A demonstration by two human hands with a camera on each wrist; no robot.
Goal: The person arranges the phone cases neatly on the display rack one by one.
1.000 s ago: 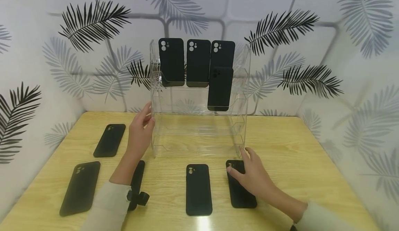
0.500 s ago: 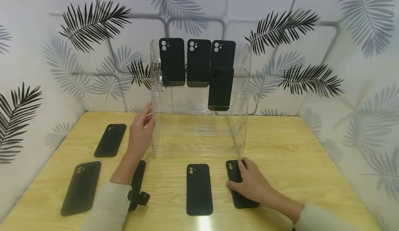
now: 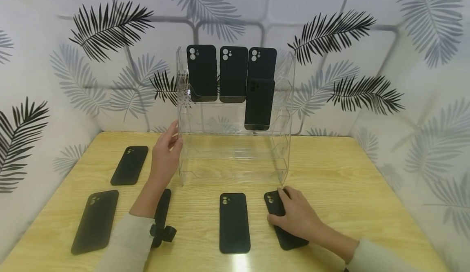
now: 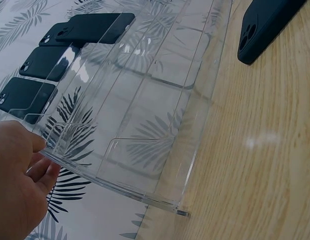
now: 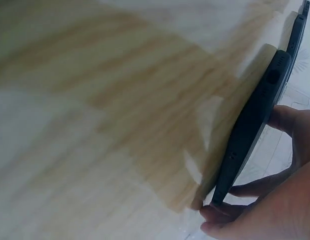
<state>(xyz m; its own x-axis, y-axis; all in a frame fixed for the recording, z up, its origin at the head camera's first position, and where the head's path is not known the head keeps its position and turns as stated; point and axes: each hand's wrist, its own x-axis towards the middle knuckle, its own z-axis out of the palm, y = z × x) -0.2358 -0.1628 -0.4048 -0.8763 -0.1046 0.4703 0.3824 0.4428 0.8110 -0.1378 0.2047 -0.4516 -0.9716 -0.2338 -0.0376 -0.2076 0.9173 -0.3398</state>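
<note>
1. Dark phone case point(image 3: 274, 207) held between right hand's point(image 3: 299, 217) thumb and fingers, at table point(image 3: 323, 162), before rack's right corner; full table contact can't be told.
2. Clear rack's point(image 3: 235, 156) side edge pinched by left hand point(image 3: 166, 155).
3. Case judged light, slightly flexible, smooth; long edges best gripped.
4. Case's middle covered by hand; another case point(image 3: 164, 206) half-hidden by left forearm.

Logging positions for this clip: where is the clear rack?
In the head view, the rack stands centre-back on the table, before the patterned wall, with the left hand holding its left side.
</note>
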